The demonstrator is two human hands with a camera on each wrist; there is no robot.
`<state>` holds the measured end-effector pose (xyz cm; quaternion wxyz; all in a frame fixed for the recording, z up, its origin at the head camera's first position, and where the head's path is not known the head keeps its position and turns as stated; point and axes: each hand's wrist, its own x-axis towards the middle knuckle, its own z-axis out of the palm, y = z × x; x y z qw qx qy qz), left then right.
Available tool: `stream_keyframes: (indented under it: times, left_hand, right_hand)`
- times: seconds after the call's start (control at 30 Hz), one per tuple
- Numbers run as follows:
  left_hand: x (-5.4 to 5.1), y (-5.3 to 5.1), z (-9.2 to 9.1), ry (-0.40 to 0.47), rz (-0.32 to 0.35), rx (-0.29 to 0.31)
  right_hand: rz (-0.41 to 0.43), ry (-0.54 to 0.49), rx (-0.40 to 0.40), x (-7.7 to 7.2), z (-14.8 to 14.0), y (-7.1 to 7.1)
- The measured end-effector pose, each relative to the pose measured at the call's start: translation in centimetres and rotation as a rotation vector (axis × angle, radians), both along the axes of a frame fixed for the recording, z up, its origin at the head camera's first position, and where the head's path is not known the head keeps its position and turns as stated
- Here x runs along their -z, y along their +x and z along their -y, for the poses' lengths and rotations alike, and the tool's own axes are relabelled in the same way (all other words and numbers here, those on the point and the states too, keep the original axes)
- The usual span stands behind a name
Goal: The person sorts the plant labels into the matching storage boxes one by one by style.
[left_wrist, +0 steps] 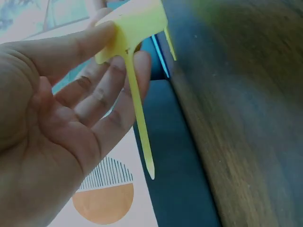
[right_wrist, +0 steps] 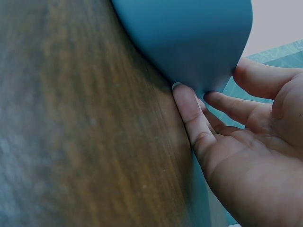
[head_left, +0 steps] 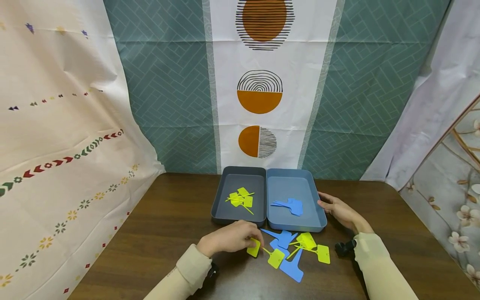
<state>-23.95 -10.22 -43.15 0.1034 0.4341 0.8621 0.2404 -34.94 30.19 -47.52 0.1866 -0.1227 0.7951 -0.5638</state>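
Observation:
My left hand [head_left: 233, 237] pinches a yellow plant label [head_left: 253, 248] just in front of the dark grey tray [head_left: 245, 176]. In the left wrist view the thumb lies on the head of this label and its pointed stem [left_wrist: 139, 113] hangs free. Several yellow plant labels [head_left: 240, 198] lie in the grey tray. My right hand [head_left: 343, 213] touches the outer right side of the blue tray [head_left: 290, 181]; the right wrist view has its fingertips against the tray wall [right_wrist: 189, 42]. Overlapping blue plant labels [head_left: 295, 207] lie in that tray.
On the wooden table [head_left: 180, 204], before the trays, lies a loose mix of blue labels [head_left: 292, 270] and yellow labels [head_left: 276, 258], some overlapping. The trays stand side by side. A patterned curtain [head_left: 168, 83] hangs behind the table, with more cloth at both sides.

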Motion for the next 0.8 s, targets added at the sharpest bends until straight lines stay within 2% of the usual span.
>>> stream_keyframes:
  times: [0.17,0.53,0.8]
  left_hand:
    - [-0.4,-0.2,0.1,0.079,0.017,-0.018]
    - [-1.6,-0.5,0.8,0.219,-0.047,-0.177]
    - [-1.9,-0.5,1.1,0.257,-0.084,-0.199]
  right_hand:
    - [0.006,-0.003,-0.001,0.0,0.0,0.0]
    - [-0.005,-0.003,0.0,0.0,0.0,-0.1]
    - [-0.019,-0.015,-0.019,0.1,-0.2,-0.1]
